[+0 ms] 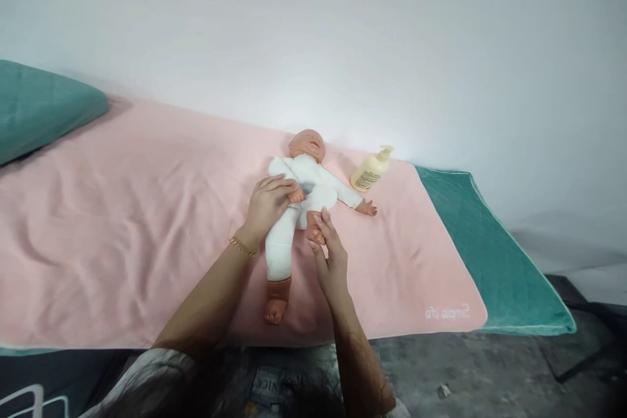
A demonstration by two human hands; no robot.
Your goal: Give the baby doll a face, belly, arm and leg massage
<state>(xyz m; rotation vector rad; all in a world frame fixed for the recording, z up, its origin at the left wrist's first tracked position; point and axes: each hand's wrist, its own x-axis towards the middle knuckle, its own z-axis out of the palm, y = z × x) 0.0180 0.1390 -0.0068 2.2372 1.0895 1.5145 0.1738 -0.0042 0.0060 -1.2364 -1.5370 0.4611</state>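
Note:
A baby doll (307, 173) in white cloth clothing lies on its back on a pink blanket (171, 209), head toward the wall. My left hand (268, 204) is closed around the doll's hand and lower arm, which is bent over its belly. With my right hand (333, 261) I hold the doll's raised foot (315, 227), fingers on top and thumb beneath. The doll's other leg (279, 255) lies stretched toward me. Its other arm reaches out to the right, near a pale yellow pump bottle (371, 172).
A green pillow (44, 108) sits at the far left. Green fabric (494, 248) shows beyond the blanket's right edge. Behind is a white wall (313, 39); below the front edge is a grey floor (465, 372), with a dark frame at the right.

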